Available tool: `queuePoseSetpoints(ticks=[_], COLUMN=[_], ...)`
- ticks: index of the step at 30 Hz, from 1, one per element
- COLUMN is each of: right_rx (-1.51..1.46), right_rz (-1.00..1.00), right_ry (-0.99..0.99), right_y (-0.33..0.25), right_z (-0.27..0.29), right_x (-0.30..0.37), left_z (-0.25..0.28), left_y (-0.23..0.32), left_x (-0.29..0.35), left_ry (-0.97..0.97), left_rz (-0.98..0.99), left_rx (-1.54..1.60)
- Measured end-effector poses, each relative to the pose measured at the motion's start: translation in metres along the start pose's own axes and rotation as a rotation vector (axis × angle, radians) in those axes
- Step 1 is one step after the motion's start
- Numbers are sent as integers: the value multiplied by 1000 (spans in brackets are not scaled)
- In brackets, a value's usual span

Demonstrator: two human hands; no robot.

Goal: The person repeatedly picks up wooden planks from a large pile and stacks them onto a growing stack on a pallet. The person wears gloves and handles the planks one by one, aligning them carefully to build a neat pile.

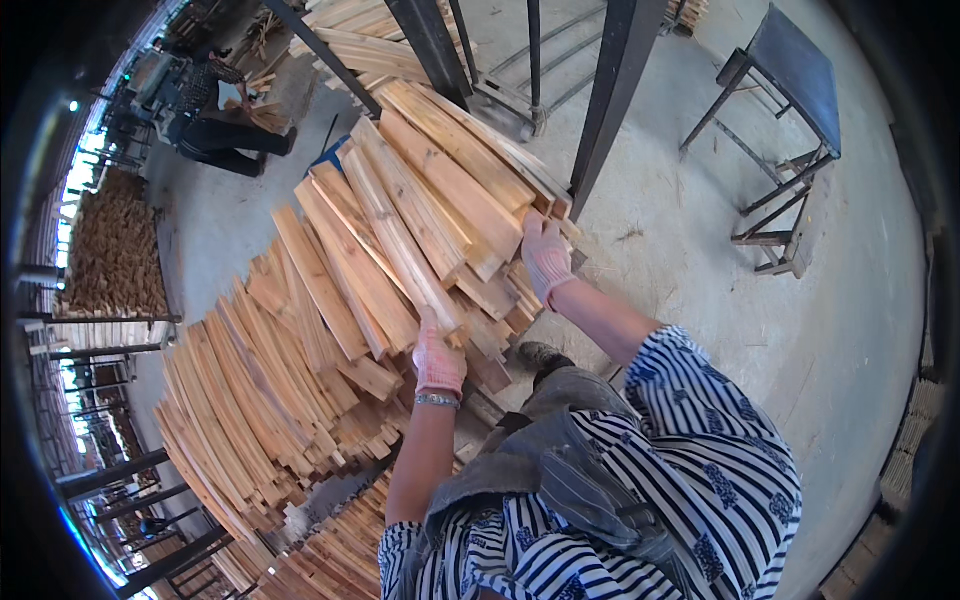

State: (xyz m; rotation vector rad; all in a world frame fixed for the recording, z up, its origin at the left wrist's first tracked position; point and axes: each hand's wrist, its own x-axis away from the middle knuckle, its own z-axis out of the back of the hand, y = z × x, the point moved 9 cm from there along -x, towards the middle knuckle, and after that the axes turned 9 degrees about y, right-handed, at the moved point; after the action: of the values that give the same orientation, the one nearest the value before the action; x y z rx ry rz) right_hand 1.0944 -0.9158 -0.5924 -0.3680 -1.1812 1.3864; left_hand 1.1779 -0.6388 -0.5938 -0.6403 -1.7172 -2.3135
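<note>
Look at how the long, pale orange-brown sawn wooden board [398, 240] lies from your left hand [438, 362], which wears a pinkish-white knit glove: it runs away from you and slants leftward, with its near end at your fingertips. Your left thumb rests over that end and the fingers look closed around it from below (they are mostly hidden, so their exact wrap is hard to judge). This hand is plainly the nearer one.

Your right hand [547, 258], gloved alike, is farther off to the right and a little farther forward, at the near ends of the boards on the right side of the broad stack of pale sawn boards [240, 385]. Its fingers bend over those ends and touch wood, but you cannot tell from here whether they grip any one piece.

The board lies on top of the stack, its long axis roughly matching its neighbours. Just beyond your right hand, the dark upright metal post [608, 100] stands close beside the stack's right edge.
</note>
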Motion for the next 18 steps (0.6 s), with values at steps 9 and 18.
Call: queuePoseSetpoints(ticks=[9, 18], right_rx=[360, 245], right_rz=[184, 72], right_ry=[-449, -239], right_y=[-11, -19], right_z=[12, -31], right_x=[27, -1], left_z=[-15, -38], left_y=[-45, -50], left_x=[-53, -58], left_ry=[-218, -70], left_rz=[30, 346], left_rx=[210, 253])
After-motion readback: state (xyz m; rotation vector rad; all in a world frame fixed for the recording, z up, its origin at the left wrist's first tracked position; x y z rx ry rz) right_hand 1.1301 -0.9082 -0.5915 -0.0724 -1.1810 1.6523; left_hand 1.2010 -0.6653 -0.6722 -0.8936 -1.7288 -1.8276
